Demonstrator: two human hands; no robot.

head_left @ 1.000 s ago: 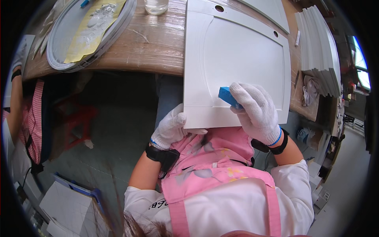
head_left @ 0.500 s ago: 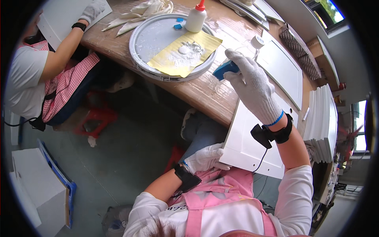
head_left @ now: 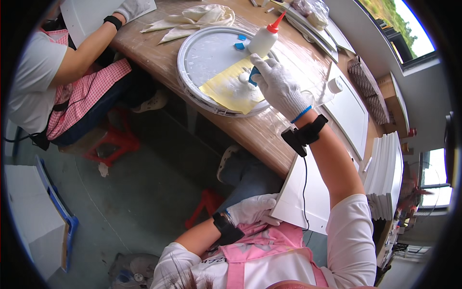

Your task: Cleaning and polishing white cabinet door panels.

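Note:
In my gloved right hand (head_left: 280, 89) is a small blue block (head_left: 253, 76), pinched between the fingers. It is over the white paste (head_left: 238, 89) on a yellow sheet (head_left: 219, 90); whether it touches the paste I cannot tell. The sheet lies on a round grey lid (head_left: 196, 58). My gloved left hand (head_left: 252, 209) is closed on the near left edge of a white panel (head_left: 299, 195), which slopes from my lap against the table edge. My right forearm hides part of the panel.
On the lid stand a white squeeze bottle (head_left: 263, 41) with a red nozzle and two blue scraps. Cream gloves (head_left: 195, 21) lie behind. Another white panel (head_left: 344, 113) and stacked panels (head_left: 385, 168) are at right. A co-worker's gloved hand (head_left: 132, 8) holds a panel at upper left.
My right hand has moved left and down with the blue block, from above the table to the paste on the yellow sheet. My left hand keeps its hold; the view has shifted slightly.

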